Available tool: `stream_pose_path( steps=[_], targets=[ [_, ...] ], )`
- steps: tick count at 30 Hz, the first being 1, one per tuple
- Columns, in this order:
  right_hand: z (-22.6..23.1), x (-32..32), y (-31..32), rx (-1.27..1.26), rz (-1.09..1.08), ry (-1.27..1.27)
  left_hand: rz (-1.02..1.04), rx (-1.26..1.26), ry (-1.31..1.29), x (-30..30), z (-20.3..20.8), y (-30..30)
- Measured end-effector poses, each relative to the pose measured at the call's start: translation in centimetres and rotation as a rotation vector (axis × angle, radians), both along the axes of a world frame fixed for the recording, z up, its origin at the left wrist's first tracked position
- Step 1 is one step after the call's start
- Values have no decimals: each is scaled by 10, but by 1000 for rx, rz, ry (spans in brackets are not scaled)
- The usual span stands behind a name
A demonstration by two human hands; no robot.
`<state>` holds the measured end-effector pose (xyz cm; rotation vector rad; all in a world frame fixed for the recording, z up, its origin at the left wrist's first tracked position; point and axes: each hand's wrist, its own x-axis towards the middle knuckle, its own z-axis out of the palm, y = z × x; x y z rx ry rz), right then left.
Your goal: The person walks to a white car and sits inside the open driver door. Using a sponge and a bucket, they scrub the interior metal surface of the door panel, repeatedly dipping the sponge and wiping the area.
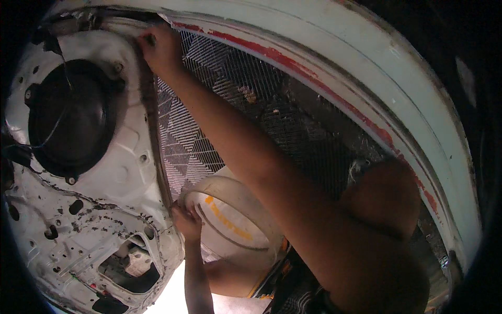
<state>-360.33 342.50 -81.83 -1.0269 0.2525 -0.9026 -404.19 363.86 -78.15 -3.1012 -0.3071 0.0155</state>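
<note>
Right hand (pixel 159 48) is closed in a pinch on the upper edge of the foil mat (pixel 209 125) at the top of the door (pixel 123 157); left hand (pixel 187 221) presses its lower edge, fingers curled. Mat looks mostly stuck down — the seam beside the speaker (pixel 70 118) seems left.

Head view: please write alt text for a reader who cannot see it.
The person's right hand presses the top edge of a silver patterned mat stuck inside a white car door. The left hand steadies its lower edge beside a pale bucket. A round black speaker sits to the left.
</note>
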Motion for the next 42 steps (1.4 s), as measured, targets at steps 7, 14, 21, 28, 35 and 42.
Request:
stream_pose_path(
  steps=[7, 14, 21, 28, 35, 42],
  targets=[
    [-12, 1, -5, -255, 21, -62, -130, 149, 15, -3, 4, 8],
    [-11, -1, -16, -319, 240, 180, -88, 124, 9, -1, 5, -6],
    [6, -21, 4, 23, 382, 433, -124, 103, -21, 6, 14, -21],
    [14, -2, 1, 270, 381, 176, -4, 73, 35, -6, 5, -3],
    [-15, -17, 10, -119, 174, 166, -119, 149, -11, 9, 6, -13],
    [-17, -19, 18, -54, 157, 253, -43, 93, 16, 4, 4, -4]
  ],
)
